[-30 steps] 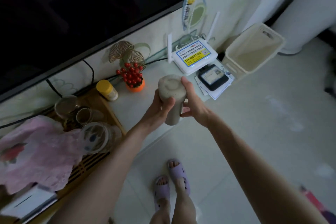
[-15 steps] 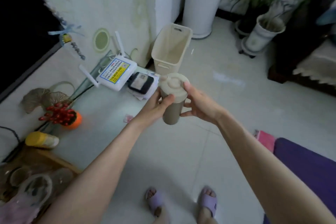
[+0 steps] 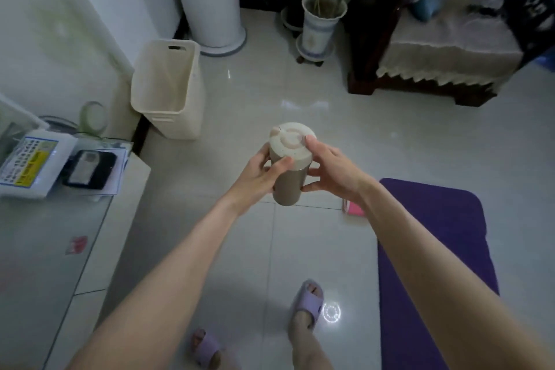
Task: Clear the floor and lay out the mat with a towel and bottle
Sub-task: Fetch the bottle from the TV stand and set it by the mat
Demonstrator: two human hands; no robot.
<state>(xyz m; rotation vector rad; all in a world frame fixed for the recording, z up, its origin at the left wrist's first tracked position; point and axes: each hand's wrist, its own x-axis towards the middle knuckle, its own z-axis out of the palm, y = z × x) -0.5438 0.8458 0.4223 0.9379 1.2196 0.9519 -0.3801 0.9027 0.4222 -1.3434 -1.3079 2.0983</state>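
Observation:
A beige bottle point(image 3: 287, 186) with a cream lid is held upright in front of me over the tiled floor. My left hand point(image 3: 260, 173) grips its left side with the thumb across the front. My right hand point(image 3: 333, 170) holds the right side, its fingertips on the lid's edge. The purple mat point(image 3: 435, 237) lies unrolled on the floor to the right, partly behind my right arm. A pink folded towel point(image 3: 353, 209) peeks out at the mat's near left corner, mostly hidden by my right wrist.
A white low cabinet point(image 3: 60, 243) with a router point(image 3: 33, 165) stands at the left. A cream bin point(image 3: 168, 90) stands beyond it by the wall. A potted plant point(image 3: 321, 24), a white tower appliance point(image 3: 210, 0) and a covered wooden seat point(image 3: 444, 51) line the back.
The view has swung right, away from the cabinet and dark screen, toward the open floor and the mat. Both hands have kept the bottle held between them.

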